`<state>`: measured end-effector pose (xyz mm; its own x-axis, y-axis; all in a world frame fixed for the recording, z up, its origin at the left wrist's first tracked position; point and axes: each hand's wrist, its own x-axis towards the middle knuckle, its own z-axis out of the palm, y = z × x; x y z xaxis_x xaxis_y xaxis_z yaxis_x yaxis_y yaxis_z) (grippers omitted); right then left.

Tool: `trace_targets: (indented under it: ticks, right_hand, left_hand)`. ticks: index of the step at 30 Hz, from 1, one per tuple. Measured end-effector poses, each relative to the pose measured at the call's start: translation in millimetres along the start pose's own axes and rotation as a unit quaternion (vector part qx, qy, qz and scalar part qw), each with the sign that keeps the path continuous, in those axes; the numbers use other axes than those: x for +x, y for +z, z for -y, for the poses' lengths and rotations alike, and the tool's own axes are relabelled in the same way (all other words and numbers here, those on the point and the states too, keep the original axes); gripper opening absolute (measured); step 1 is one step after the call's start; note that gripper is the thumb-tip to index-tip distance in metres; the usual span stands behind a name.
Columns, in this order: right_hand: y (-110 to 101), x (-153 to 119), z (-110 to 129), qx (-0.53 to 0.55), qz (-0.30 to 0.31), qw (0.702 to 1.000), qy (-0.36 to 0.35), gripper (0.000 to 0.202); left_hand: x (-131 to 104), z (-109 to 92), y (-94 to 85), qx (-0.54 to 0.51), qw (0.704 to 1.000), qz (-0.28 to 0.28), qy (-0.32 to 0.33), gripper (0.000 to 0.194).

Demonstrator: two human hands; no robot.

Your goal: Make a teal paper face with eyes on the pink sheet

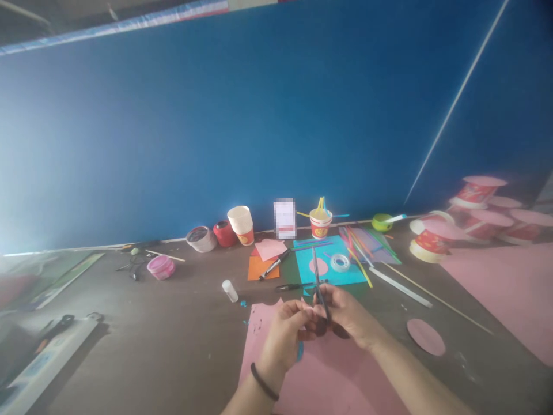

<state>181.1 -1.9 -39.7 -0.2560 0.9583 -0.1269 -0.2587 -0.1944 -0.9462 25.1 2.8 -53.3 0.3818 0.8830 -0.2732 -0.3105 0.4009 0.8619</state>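
Observation:
My right hand (pixel 343 314) is closed around a pair of dark scissors (pixel 317 276), whose blades point away from me and look nearly together. My left hand (pixel 287 331), with a dark band at the wrist, is closed in a pinch beside the scissors' handles. Whatever lies between its fingertips is too small to make out. Both hands are above a large pink sheet (pixel 337 380) with a notched far edge. A bit of blue paper (pixel 299 350) shows just under my left hand. Beyond the hands, a pink paper circle (pixel 318 267) lies on a blue sheet (pixel 356 276).
A tape roll (pixel 340 263), a marker (pixel 274 265) and a glue stick (pixel 230 291) lie ahead. Paper cups (pixel 240 225) and a cup with straws (pixel 320 223) stand along the blue wall (pixel 276 115). At right are stacked cup pieces (pixel 479 193) and a pink disc (pixel 425 337).

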Motion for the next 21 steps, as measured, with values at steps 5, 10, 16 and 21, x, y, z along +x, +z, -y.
trace_targets:
  ticks: [5, 10, 16, 21]
  right_hand:
    - [2.7, -0.1, 1.2, -0.012, 0.007, 1.0, 0.007, 0.039]
    - [-9.0, -5.5, 7.6, -0.101, -0.029, 0.994, -0.004, 0.032]
    - [-20.6, -13.0, 6.4, -0.191, 0.031, 0.98, 0.042, 0.029]
    - [-10.2, -11.1, -1.4, -0.214, 0.056, 0.974, 0.045, 0.024]
  left_hand:
    - [-1.2, -2.9, 2.9, -0.007, 1.0, -0.003, -0.006, 0.016]
    - [-1.8, -8.1, 4.2, 0.008, 1.0, -0.021, -0.004, 0.016]
    - [-1.5, -12.4, 2.1, -0.029, 0.998, -0.058, 0.01, 0.02]
    - [-0.2, -12.1, -2.0, -0.067, 0.995, -0.061, 0.033, 0.017]
